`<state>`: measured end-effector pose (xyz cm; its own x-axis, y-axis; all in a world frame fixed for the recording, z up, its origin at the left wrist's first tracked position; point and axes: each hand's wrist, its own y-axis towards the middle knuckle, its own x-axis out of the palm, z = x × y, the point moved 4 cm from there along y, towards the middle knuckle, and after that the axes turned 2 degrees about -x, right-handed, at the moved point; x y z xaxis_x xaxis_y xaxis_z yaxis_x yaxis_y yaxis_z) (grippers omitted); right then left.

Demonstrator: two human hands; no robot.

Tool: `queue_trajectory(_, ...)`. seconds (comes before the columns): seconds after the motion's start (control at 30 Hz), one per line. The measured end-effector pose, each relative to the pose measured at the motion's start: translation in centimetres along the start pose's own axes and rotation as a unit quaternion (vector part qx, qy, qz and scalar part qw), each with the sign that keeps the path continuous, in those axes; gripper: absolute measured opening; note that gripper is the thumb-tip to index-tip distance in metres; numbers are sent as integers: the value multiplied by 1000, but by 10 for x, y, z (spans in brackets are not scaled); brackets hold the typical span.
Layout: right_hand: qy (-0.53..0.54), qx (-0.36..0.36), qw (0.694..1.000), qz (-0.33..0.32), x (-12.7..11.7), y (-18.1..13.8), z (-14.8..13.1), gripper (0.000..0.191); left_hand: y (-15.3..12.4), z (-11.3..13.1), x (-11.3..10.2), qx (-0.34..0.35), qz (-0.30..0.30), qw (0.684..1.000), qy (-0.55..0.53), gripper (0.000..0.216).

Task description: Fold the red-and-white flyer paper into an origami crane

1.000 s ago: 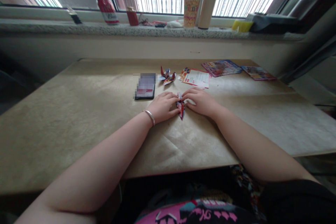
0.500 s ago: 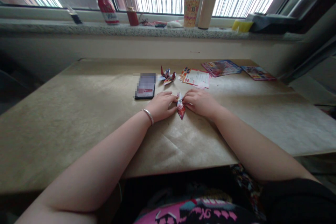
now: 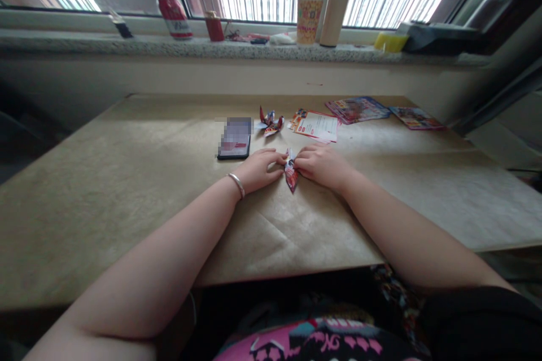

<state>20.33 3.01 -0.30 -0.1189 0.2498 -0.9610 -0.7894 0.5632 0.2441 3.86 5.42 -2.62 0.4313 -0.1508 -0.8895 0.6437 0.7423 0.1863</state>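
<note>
Between my hands, on the table, lies a narrow folded paper piece (image 3: 291,175), printed red and white, with its pointed end toward me. My left hand (image 3: 263,169) rests at its left edge, thumb and forefinger apart, their tips at the paper. From the other side my right hand (image 3: 322,164) has its fingers closed on the right edge of the paper. Just beyond stands a folded paper figure (image 3: 271,123) with raised points. A phone (image 3: 235,138) lies to the left of it.
Printed sheets (image 3: 317,125) lie past my right hand, with more colourful leaflets (image 3: 358,109) behind them and another leaflet (image 3: 415,117) farther right. On the windowsill (image 3: 254,52) stand a red can (image 3: 174,18), a patterned cup (image 3: 308,18) and a yellow object (image 3: 389,42).
My left hand has shifted slightly left, its thumb and forefinger wider apart. My right fingers have drawn closer together on the paper. More of the folded paper's red lower part shows.
</note>
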Motion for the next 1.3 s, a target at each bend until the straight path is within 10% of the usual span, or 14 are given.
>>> queue_trajectory(0.67,240,85,956,146,28,-6,29,7,3,20,-4,86,44,985,145,26)
queue_trajectory(1.3,29,75,994,80,10,0,5,12,2,34,-4,120,87,944,296,17)
